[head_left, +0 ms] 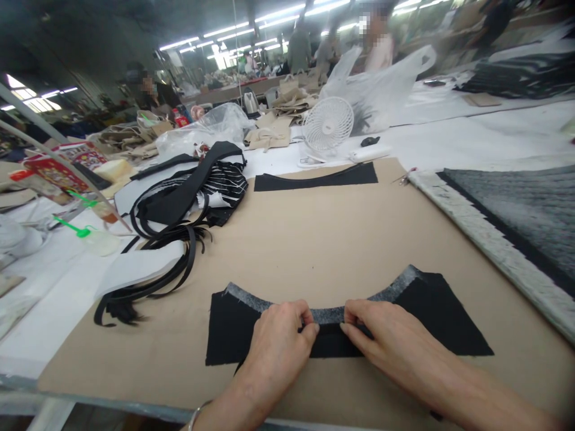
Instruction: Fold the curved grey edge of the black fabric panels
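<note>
A black fabric piece (449, 326) with a curved upper edge lies flat on the tan board (341, 239) close to me. Along its curve runs a speckled grey strip (330, 315). My left hand (284, 335) pinches at the strip's lower edge, left of the middle, thumb and fingers pressed together. Just to the right, my right hand (381, 329) pinches the same edge, with a short gap between the two. What exactly lies between the fingertips is partly hidden. Another black curved piece (317, 179) rests at the board's far edge.
Black straps and striped cloth (202, 191) are heaped at the left. A white fan (329, 126) stands behind the board, near a plastic bag (381, 90). On the right lies a padded grey panel (516, 209). Green-tipped bottles (96, 239) stand far left. Several people are in the background.
</note>
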`<state>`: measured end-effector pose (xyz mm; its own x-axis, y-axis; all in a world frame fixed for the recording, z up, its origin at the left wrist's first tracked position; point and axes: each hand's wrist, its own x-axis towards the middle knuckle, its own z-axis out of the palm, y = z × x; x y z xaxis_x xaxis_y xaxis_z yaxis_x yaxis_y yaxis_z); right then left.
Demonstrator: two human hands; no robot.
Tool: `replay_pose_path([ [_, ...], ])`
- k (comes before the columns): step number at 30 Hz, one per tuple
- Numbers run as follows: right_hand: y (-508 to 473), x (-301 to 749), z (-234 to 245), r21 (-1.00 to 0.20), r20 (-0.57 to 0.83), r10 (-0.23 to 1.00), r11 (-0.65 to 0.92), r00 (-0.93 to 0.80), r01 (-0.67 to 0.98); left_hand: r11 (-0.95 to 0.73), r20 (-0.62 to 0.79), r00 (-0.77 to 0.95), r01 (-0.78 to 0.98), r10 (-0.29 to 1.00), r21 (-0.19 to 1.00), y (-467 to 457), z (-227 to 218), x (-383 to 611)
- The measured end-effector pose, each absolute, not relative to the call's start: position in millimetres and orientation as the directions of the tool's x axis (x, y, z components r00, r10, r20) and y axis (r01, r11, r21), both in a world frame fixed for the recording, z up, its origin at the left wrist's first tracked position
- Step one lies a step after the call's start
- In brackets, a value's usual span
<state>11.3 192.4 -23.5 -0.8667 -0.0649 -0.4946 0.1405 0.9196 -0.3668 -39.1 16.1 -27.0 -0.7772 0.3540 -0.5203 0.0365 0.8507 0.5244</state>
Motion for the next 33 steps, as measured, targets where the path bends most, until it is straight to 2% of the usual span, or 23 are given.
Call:
replay_pose_path([
  [11,188.2,1.8,-34.2,-0.265,-0.485,-0.006,0.954,-0.874,0.141,0.891,-0.478,-0.814,0.101,0.330,0.444,24.3,-35.5,-47.0],
  [33,189.9,0.8,-40.6,-0.248,-0.442,-0.010,0.962,-0.897,0.111,0.895,-0.450,-0.826,0.137,0.340,0.424,27.2,-38.7,-46.3],
])
